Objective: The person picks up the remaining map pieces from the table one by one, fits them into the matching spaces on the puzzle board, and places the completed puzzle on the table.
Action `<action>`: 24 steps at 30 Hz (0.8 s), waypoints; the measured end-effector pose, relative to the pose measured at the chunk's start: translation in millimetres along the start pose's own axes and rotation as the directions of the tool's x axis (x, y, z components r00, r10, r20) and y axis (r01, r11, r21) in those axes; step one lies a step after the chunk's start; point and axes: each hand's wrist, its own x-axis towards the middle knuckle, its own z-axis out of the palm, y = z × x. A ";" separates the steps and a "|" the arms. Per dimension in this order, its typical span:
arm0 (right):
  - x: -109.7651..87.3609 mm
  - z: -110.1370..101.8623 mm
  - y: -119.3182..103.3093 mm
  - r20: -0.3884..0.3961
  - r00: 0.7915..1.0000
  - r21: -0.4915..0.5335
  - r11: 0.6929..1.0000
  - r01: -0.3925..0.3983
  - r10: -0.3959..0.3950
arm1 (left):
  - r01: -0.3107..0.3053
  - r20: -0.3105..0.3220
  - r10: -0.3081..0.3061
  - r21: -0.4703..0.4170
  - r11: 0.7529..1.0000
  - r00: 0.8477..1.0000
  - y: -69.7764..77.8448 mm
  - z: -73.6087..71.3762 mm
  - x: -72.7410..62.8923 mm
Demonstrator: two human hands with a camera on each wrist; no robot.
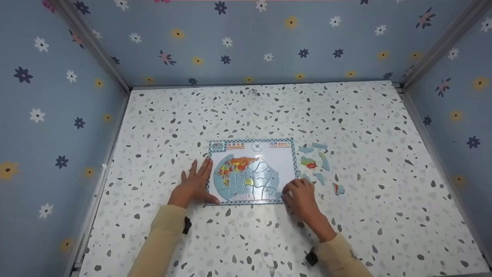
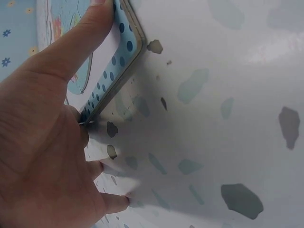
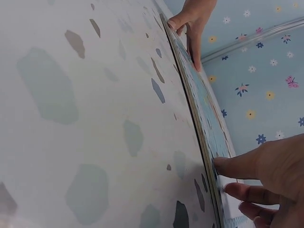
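Note:
A world-map jigsaw puzzle [image 1: 265,175] in a dotted blue-bordered board lies on the speckled table, partly filled with pieces. My left hand [image 1: 194,184] is spread at its left edge; the thumb rests on the lower left border and other fingertips touch the side. In the left wrist view, that thumb [image 2: 76,47] lies over the board's corner [image 2: 128,38]. My right hand [image 1: 301,196] bends over the lower right of the board, fingertips at a pale blue puzzle piece [image 1: 279,195]. The right wrist view shows its thumb [image 3: 237,166] and fingers touching the board; whether they pinch the piece is unclear.
Loose puzzle pieces lie right of the board: a red-green one [image 1: 308,163], a curved one [image 1: 324,161], an orange-blue one [image 1: 338,189] and several more pale blue ones. Flower-patterned panels [image 1: 246,42] stand along the table's back and sides.

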 end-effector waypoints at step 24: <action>-8.7 -22.4 30.8 -0.074 0.994 0.100 0.993 -0.069 0.076 | 0.002 -0.004 -0.002 0.002 1.000 1.000 1.0 0.3 -0.1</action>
